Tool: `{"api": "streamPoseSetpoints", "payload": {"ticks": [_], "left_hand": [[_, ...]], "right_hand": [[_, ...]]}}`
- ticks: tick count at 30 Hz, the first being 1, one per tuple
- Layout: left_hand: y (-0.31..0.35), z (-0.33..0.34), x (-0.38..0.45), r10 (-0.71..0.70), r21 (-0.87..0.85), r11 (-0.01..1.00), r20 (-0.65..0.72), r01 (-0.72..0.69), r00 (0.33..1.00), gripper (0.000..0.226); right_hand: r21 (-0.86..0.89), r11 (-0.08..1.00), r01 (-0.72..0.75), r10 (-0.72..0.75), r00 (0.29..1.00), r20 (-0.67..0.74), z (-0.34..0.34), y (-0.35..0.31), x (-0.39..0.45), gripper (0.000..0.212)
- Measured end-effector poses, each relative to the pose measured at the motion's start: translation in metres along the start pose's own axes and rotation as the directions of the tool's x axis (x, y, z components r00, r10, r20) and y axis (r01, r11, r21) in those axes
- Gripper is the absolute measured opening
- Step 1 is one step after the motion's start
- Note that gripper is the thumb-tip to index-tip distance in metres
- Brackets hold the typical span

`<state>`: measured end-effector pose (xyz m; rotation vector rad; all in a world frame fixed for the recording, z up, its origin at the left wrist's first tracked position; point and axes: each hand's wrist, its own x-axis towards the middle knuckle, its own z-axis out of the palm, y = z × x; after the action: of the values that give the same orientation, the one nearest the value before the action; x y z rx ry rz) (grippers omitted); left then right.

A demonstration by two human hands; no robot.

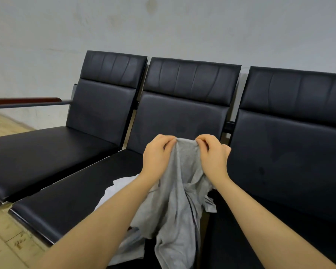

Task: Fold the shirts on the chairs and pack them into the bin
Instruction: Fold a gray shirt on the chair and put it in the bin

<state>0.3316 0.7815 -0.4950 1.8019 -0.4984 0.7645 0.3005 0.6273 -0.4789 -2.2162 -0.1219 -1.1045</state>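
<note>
Nearest to us, the grey shirt [180,200] hangs bunched from our two hands, its lower folds trailing over the front of the middle seat [70,193]. We hold it up by one top edge so that its own weight can pull the cloth straight and let us find a hem or shoulder to fold from. Our left hand [157,154] has its fingers curled over that edge and pinches it; our right hand [213,154] pinches the same edge just beside it, fingertips bent down onto the fabric. The two grips sit close together, so we judge the shirt is not yet spread and the folding proper has not begun.

Under our left forearm a white shirt [118,188] lies crumpled on the same seat, likely waiting its turn.

Farther off stand the black padded backrests of the row of chairs [190,90], with a wooden armrest [25,100] at the left end and a pale wall [163,26] behind.

The bin is not in view. We can read no brand, label or writing on anything here.
</note>
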Motion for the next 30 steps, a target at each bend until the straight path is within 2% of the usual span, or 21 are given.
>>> {"api": "streamPoseSetpoints", "payload": {"ticks": [3,5,10,14,20,24,27,30], "left_hand": [[0.024,-0.005,0.024,0.008,-0.010,1.000,-0.047,-0.008,0.999,0.019],[0.042,-0.008,0.038,0.032,-0.022,0.999,-0.072,-0.033,0.997,0.019],[0.084,-0.008,0.060,0.296,0.134,0.950,-0.091,-0.283,0.951,0.022],[0.111,0.003,0.059,0.546,0.258,0.824,-0.123,-0.505,0.829,0.029],[0.167,0.035,0.038,0.676,0.244,0.728,-0.102,-0.640,0.730,0.028],[0.206,0.058,0.019,0.721,0.170,0.689,-0.066,-0.704,0.690,0.028],[0.221,0.081,-0.001,0.739,0.126,0.669,-0.015,-0.732,0.673,0.026],[0.213,0.115,-0.030,0.718,0.117,0.681,0.087,-0.723,0.691,0.023]], "right_hand": [[0.138,0.989,-0.047,0.057,0.996,-0.069,-0.010,-0.020,0.017,0.019],[0.198,0.980,-0.027,0.055,0.989,-0.137,-0.018,-0.032,0.030,0.019],[0.222,0.974,0.043,0.017,0.964,-0.264,-0.059,-0.044,0.047,0.015],[0.168,0.977,0.132,-0.072,0.944,-0.323,-0.102,-0.032,0.040,0.013],[0.037,0.983,0.180,-0.156,0.926,-0.344,-0.186,-0.018,0.021,0.015],[-0.136,0.951,0.277,-0.307,0.885,-0.350,-0.243,-0.006,0.003,0.014],[-0.312,0.902,0.298,-0.392,0.868,-0.305,-0.276,0.015,-0.017,0.015],[-0.354,0.909,0.223,-0.313,0.924,-0.222,-0.290,0.049,-0.046,0.014]]}}
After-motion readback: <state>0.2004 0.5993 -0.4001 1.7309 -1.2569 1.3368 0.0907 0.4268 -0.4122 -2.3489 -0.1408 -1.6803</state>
